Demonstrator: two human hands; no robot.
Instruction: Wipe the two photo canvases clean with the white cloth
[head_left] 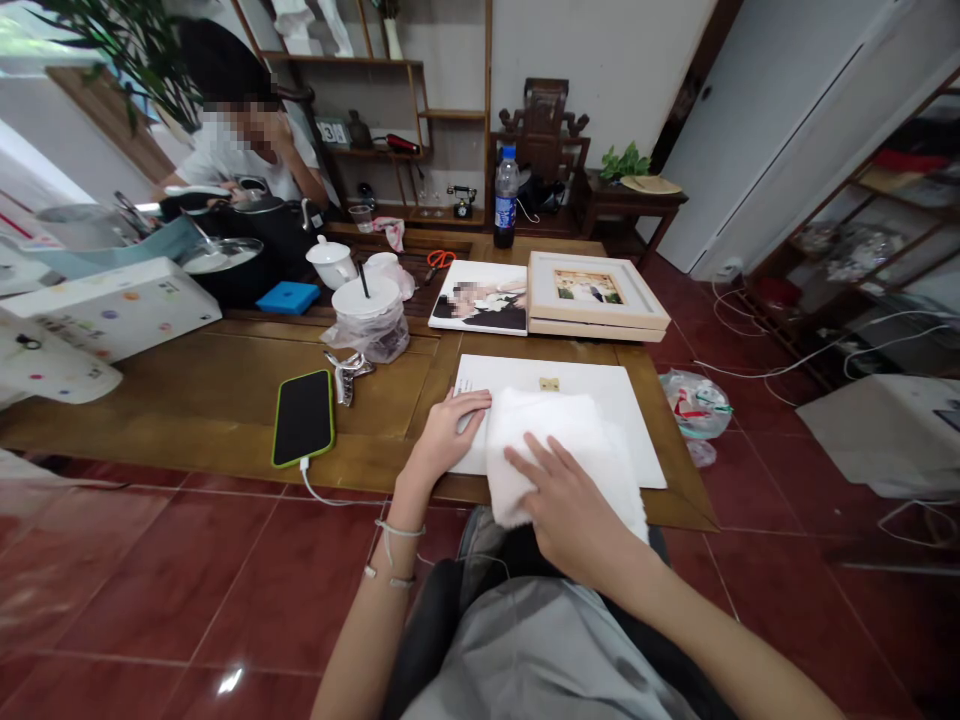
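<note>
A white board [622, 400] with a small brass hanger lies face down at the near edge of the wooden table [225, 390]. A folded white cloth [547, 430] rests on it. My right hand [570, 505] lies flat on the cloth, fingers stretched out. My left hand [446, 435] presses on the board's left edge, fingers extended, beside the cloth. Farther back lie a photo print [480, 297] and a light wooden picture frame [592, 292].
A black phone in a green case [303, 417] lies charging left of my hands, next to a metal clip [345, 375]. A lidded plastic cup [367, 315], teapot, scissors and water bottle [506, 197] stand farther back. Another person sits at the far left. Cables cross the red tile floor.
</note>
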